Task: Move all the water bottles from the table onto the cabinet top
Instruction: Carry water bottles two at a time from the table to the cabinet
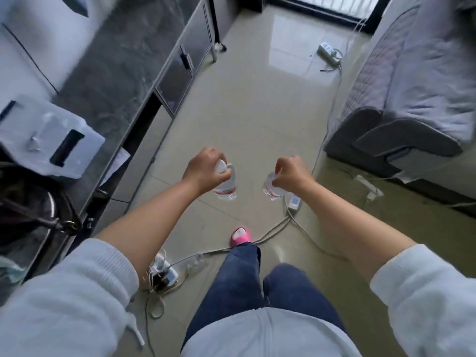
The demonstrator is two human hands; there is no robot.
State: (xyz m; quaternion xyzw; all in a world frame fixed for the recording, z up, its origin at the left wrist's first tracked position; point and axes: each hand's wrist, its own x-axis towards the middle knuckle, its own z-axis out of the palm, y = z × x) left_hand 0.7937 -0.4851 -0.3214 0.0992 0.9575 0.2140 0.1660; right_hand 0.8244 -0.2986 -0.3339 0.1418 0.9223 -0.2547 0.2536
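I hold a clear water bottle in each hand, both hanging over the tiled floor in front of me. My left hand point(206, 167) grips the top of one bottle point(228, 190) with a red label and white cap. My right hand point(289, 172) grips the neck of a second clear bottle point(273, 190) with a red label. The long cabinet with a dark marbled top point(123, 60) runs along my left side. No table is in view.
A white box point(49, 140) and a dark bag point(33, 210) rest on the cabinet's near end. Power strips point(163, 273) and cables point(273, 228) lie across the floor by my feet. A grey bed point(412, 99) stands at the right.
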